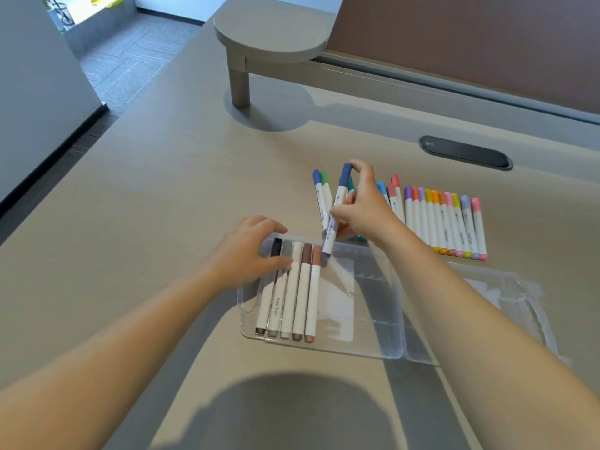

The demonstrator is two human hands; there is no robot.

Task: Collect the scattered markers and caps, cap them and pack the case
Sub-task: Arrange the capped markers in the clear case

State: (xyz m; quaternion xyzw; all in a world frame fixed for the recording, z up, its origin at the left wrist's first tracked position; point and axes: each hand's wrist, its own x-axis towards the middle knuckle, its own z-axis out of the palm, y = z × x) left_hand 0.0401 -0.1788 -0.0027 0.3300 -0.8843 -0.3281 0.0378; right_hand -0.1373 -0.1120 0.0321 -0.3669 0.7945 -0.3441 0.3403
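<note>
While the left hand (250,251) presses on the five markers (293,287) in the clear case (373,319), the right hand (363,206) pinches a blue marker (336,216) tilted over them, which could slip and knock the row crooked.

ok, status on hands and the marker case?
Left hand steadies clear plastic case, five capped markers inside. Right hand pinches blue-capped white marker over it. Nothing blocking.
</note>
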